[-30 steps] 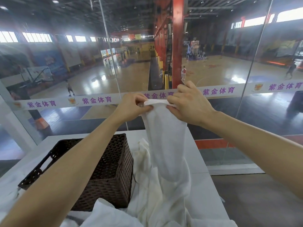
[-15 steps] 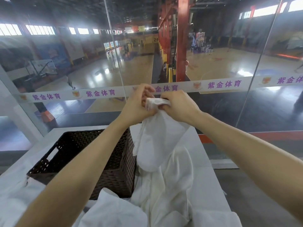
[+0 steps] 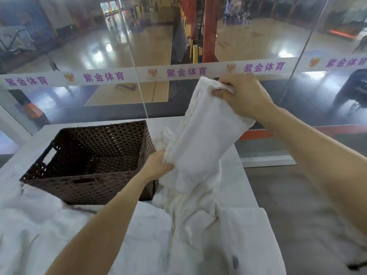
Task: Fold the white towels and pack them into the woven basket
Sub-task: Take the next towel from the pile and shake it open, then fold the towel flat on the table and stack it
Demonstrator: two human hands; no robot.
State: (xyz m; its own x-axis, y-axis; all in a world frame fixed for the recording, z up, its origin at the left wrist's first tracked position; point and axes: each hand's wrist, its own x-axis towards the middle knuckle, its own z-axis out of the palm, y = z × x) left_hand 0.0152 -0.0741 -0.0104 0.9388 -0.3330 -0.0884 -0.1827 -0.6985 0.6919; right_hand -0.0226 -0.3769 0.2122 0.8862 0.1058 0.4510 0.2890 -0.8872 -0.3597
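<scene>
Gripping the upper end of a folded white towel (image 3: 200, 139), the right hand (image 3: 243, 96) is closed, thumb in front and fingers curled behind the cloth. The left hand (image 3: 156, 166) pinches the same towel's lower left edge; its fingertips are hidden behind the fabric. The towel hangs tilted between both hands, its bottom end merging with a heap of loose towels (image 3: 198, 225) below, so its full length cannot be made out. Just left of the left hand stands the woven basket (image 3: 89, 181), touching the forearm's outline; its interior appears bare. Both rest on a white table (image 3: 244, 187). More cloth nearest the camera is cut off by the frame edge.
</scene>
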